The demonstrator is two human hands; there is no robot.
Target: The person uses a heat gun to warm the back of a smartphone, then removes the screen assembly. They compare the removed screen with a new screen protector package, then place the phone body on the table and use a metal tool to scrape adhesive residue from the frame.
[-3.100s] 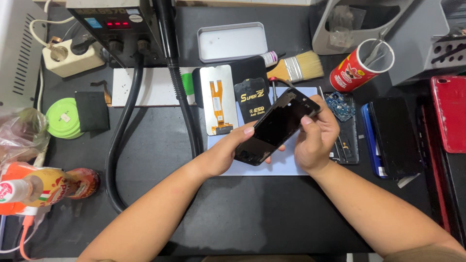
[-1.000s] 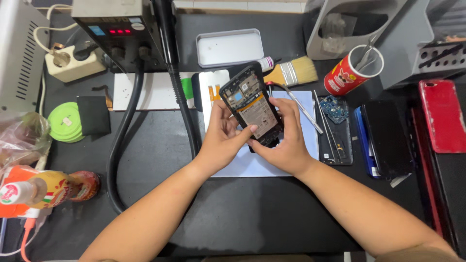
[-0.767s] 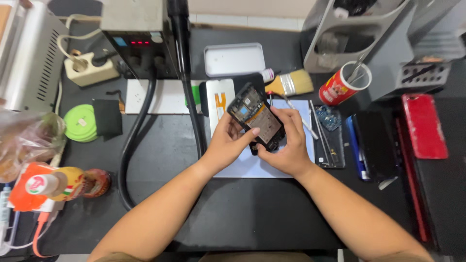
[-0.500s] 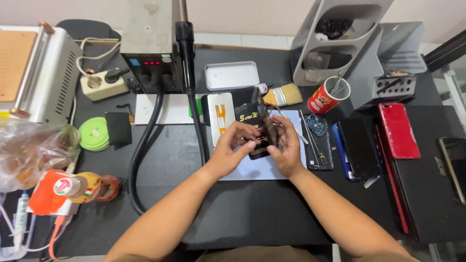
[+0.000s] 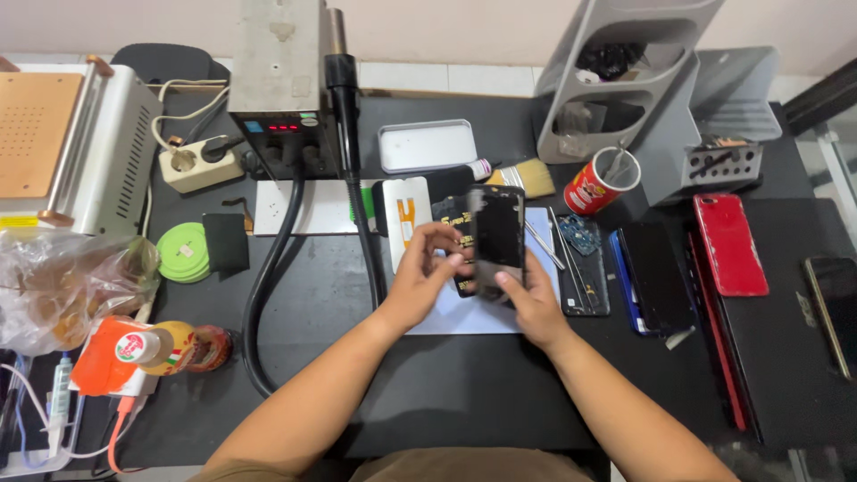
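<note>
Holding: a dark phone (image 5: 498, 239) stands upright between both hands above the pale blue mat (image 5: 464, 312), near the middle of the black bench (image 5: 446, 402).
Left hand: left hand (image 5: 427, 275) is curled at the phone's left edge, fingertips touching it, thumb towards the glass; whether it grips firmly or only steadies cannot be told.
Right hand: right hand (image 5: 528, 302) is closed round the phone's lower end from beneath, thumb pressed on the face, and appears to carry the weight.
Behind the phone: a black packet with yellow print (image 5: 453, 223) and a white tray with an orange strip (image 5: 406, 219) lie flat, just beside the fingers.
Right of the mat: an opened phone frame (image 5: 585, 268), a dark phone on a blue one (image 5: 656, 277), and a red phone (image 5: 728, 243).
Back of bench: a hot-air station (image 5: 284, 85) with its black hose (image 5: 268, 286), a metal tin (image 5: 427, 145), a brush (image 5: 522, 177), a red cup of tools (image 5: 600, 183).
Risk: the grip sits mostly at the lower end, so the phone could tip and drop onto the bench; the blur around it hints at movement, which would add to that.
Risk: a swing of the upper end could knock the packet or the tweezers (image 5: 543, 243) lying close by.
</note>
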